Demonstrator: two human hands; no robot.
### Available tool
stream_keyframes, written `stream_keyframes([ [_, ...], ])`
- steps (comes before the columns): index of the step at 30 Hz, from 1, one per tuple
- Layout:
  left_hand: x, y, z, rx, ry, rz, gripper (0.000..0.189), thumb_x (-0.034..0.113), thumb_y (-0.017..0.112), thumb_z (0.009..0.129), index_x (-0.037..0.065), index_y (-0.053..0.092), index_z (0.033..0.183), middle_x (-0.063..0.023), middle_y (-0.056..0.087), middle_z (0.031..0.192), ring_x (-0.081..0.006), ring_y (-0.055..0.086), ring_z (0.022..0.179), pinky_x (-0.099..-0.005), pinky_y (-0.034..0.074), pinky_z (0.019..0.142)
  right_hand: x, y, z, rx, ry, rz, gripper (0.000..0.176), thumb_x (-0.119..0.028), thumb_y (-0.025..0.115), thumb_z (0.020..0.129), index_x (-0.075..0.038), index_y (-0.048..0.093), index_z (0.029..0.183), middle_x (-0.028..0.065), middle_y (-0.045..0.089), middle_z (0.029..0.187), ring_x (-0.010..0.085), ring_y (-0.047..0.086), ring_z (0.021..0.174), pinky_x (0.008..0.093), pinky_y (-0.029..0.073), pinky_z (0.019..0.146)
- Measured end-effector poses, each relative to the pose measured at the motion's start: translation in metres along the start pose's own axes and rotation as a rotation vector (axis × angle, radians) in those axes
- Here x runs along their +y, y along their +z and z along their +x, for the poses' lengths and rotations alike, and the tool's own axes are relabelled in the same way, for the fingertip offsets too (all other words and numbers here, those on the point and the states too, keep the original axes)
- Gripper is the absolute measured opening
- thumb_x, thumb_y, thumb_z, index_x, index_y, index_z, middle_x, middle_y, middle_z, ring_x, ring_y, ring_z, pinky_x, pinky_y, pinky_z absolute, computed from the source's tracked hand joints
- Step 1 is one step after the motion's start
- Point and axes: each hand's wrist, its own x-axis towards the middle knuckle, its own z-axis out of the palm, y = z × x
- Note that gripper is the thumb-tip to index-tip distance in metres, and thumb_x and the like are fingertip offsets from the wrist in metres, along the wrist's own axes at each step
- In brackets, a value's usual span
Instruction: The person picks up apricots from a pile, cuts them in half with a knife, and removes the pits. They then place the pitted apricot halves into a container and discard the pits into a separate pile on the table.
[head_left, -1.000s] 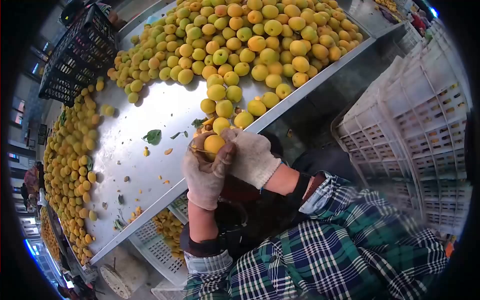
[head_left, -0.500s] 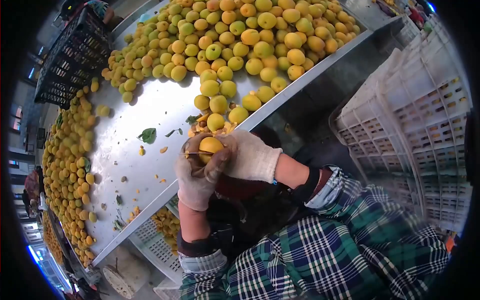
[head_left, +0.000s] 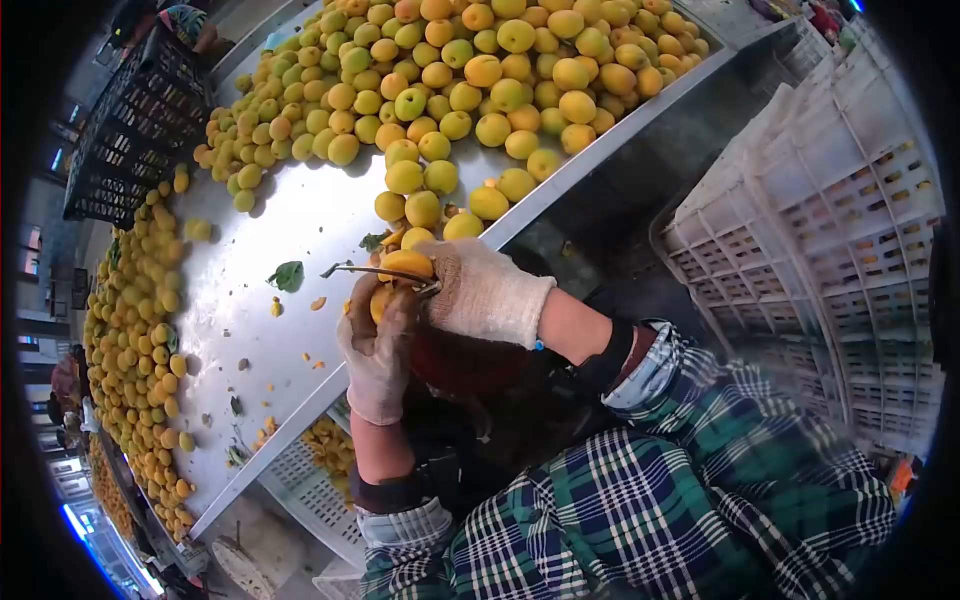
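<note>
Both hands wear stained white gloves and meet over the metal table's near edge. My left hand [head_left: 378,345] is closed around a yellow-orange apricot [head_left: 380,303], its fingertips partly hidden. Just above, my right hand [head_left: 478,290] is closed with another orange piece of fruit [head_left: 408,264] and a thin curved metal tool [head_left: 368,270] at its fingers. The tool's tip points left, across the fruit. Whole yellow-green apricots [head_left: 422,209] lie right beyond the hands, with torn orange bits among them.
A sloping metal table [head_left: 240,330] carries a large apricot heap [head_left: 500,70] and another along its left side. A black crate [head_left: 140,125] stands upper left, white crates [head_left: 790,230] at right. Below the edge is a white basket [head_left: 305,490] with orange pieces. Another person [head_left: 190,22] is at top left.
The hands have shifted slightly left and up in view. The fruit now shows as two separated pieces, and more of the metal tool is visible, pointing left.
</note>
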Motion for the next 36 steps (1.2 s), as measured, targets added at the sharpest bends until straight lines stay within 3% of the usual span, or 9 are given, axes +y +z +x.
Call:
stream_keyframes([
  [4, 0.0, -0.004, 0.004, -0.021, 0.086, 0.252, 0.045, 0.033, 0.051, 0.094, -0.006, 0.054, 0.118, -0.0117, 0.061, 0.104, -0.0155, 0.057, 0.093, -0.0276, 0.045, 0.083, -0.009, -0.004, -0.004, 0.114, 0.018, 0.095, 0.042, -0.026, 0.064, 0.081, -0.009, 0.055, 0.118, 0.0175, 0.063, 0.11, 0.0353, 0.06, 0.102, 0.0389, 0.05, 0.086],
  [9, 0.01, 0.008, 0.009, 0.088, -0.27, -0.339, 0.051, 0.04, 0.043, 0.096, -0.005, 0.055, 0.118, -0.0123, 0.062, 0.104, -0.0175, 0.058, 0.096, -0.0306, 0.044, 0.089, 0.004, 0.006, -0.001, 0.138, -0.177, 0.345, 0.042, -0.01, 0.065, 0.078, -0.008, 0.056, 0.119, 0.0127, 0.064, 0.108, 0.0285, 0.062, 0.104, 0.034, 0.049, 0.09],
  [13, -0.019, 0.0, 0.021, 0.117, -0.154, -0.136, 0.063, 0.056, 0.042, 0.094, -0.001, 0.052, 0.12, -0.0135, 0.06, 0.112, -0.0235, 0.059, 0.1, -0.0351, 0.049, 0.089, 0.003, 0.018, -0.002, 0.153, -0.137, 0.625, 0.04, -0.001, 0.062, 0.076, -0.007, 0.057, 0.115, 0.0094, 0.065, 0.109, 0.0211, 0.063, 0.103, 0.0296, 0.048, 0.092],
  [18, 0.008, 0.024, 0.015, 0.253, -0.28, -0.616, 0.054, 0.045, 0.042, 0.098, 0.002, 0.046, 0.13, -0.0153, 0.056, 0.12, -0.0267, 0.057, 0.108, -0.04, 0.046, 0.097, -0.008, 0.029, -0.015, 0.263, -0.261, -0.026, 0.052, -0.016, 0.06, 0.08, -0.016, 0.041, 0.128, 0.0156, 0.063, 0.102, 0.0368, 0.063, 0.089, 0.0437, 0.052, 0.078],
  [23, -0.002, 0.011, 0.014, 0.246, -0.287, -0.736, 0.052, 0.042, 0.038, 0.1, 0.003, 0.045, 0.133, -0.0179, 0.057, 0.12, -0.0288, 0.058, 0.109, -0.0423, 0.049, 0.095, -0.012, 0.017, -0.013, 0.123, -0.3, 0.397, 0.045, -0.009, 0.061, 0.078, -0.013, 0.051, 0.121, 0.0122, 0.063, 0.101, 0.0285, 0.065, 0.089, 0.0359, 0.053, 0.078],
  [26, -0.002, 0.003, 0.014, 0.248, -0.397, -0.673, 0.059, 0.054, 0.035, 0.098, 0.003, 0.051, 0.122, -0.0106, 0.062, 0.099, -0.0175, 0.061, 0.073, -0.0266, 0.05, 0.056, -0.011, 0.0, -0.01, 0.169, -0.174, 0.85, 0.039, -0.003, 0.062, 0.078, -0.003, 0.056, 0.117, 0.0051, 0.062, 0.097, 0.0165, 0.062, 0.082, 0.0304, 0.053, 0.072],
  [29, 0.0, -0.001, 0.007, -0.015, -0.347, -0.49, 0.058, 0.055, 0.031, 0.098, 0.005, 0.057, 0.108, -0.0081, 0.06, 0.081, -0.0158, 0.059, 0.071, -0.0247, 0.049, 0.059, -0.015, -0.033, -0.014, 0.249, -0.048, 1.25, 0.028, -0.005, 0.064, 0.084, 0.0, 0.059, 0.111, 0.0047, 0.062, 0.076, 0.0098, 0.054, 0.047, 0.0252, 0.045, 0.043],
  [30, 0.015, 0.018, 0.005, 0.132, -0.397, -0.276, 0.061, 0.06, 0.032, 0.097, 0.005, 0.059, 0.098, -0.0034, 0.053, 0.071, -0.0106, 0.052, 0.062, -0.0189, 0.041, 0.052, -0.013, -0.031, -0.007, 0.331, -0.13, 1.374, 0.022, -0.01, 0.065, 0.087, -0.001, 0.06, 0.106, 0.0017, 0.054, 0.057, 0.007, 0.041, 0.033, 0.0226, 0.032, 0.031],
  [36, -0.006, 0.03, 0.004, -0.029, -0.382, 0.0, 0.073, 0.065, 0.025, 0.096, 0.002, 0.062, 0.089, -0.0024, 0.057, 0.075, -0.0113, 0.053, 0.07, -0.0232, 0.044, 0.068, -0.015, -0.043, -0.01, 0.472, -0.115, 1.407, 0.025, -0.027, 0.051, 0.096, -0.002, 0.057, 0.097, -0.0024, 0.038, 0.057, 0.0101, 0.035, 0.039, 0.0261, 0.032, 0.038],
])
